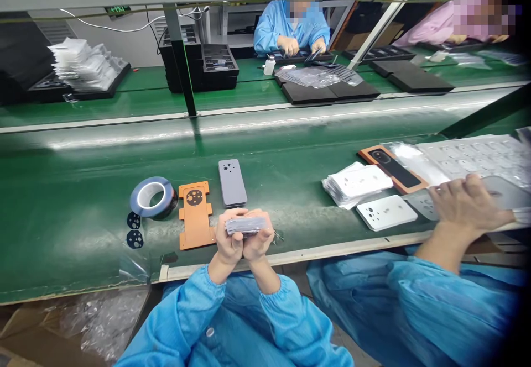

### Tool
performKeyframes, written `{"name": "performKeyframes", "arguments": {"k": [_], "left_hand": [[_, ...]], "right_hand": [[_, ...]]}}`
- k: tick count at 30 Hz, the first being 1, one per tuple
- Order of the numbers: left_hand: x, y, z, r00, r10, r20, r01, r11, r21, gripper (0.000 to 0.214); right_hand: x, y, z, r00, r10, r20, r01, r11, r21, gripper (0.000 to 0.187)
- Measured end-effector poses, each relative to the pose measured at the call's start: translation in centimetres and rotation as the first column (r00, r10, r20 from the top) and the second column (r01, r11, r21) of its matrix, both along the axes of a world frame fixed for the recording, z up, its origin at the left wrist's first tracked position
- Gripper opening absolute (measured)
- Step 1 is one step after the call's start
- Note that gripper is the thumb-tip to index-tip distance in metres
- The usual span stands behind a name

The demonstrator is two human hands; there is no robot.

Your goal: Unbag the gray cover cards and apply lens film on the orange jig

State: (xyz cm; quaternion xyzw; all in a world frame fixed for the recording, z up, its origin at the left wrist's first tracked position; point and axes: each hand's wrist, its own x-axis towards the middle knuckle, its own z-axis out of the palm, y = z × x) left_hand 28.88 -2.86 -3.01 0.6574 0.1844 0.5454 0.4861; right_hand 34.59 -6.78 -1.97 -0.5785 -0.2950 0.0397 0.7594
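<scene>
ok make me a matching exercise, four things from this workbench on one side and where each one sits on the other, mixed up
Things:
1. blue roll of tape
2. orange flat jig with a round cut-out
3. grey phone back cover lying flat
4. thin grey plate seen edge-on

Places:
A. between both hands, left hand and right hand
B. farthest left on the green belt
C. just beyond the hands, right of the jig
D. between the tape and the hands

Pairs: 1-B, 2-D, 3-C, 4-A

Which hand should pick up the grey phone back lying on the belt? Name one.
Either, barely the right hand: the grey phone back lies straight ahead, but both it and the left hand grip a grey part.
</scene>
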Motion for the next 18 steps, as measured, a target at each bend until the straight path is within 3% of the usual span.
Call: {"name": "performKeyframes", "arguments": {"k": [10, 18], "left_hand": [[0.0, -0.3, -0.9, 0.996, 0.01, -0.092, -0.019, 0.995, -0.102, 0.061], [-0.2, -0.4, -1.3, 0.992, 0.016, -0.127, -0.037, 0.985, -0.166, 0.069]], "right_hand": [[0.6, -0.4, -2.1, 0.999, 0.028, 0.017, -0.025, 0.991, -0.13, 0.069], [0.7, -0.6, -3.5, 1.0, 0.026, 0.001, -0.025, 0.989, -0.148, 0.07]]}}
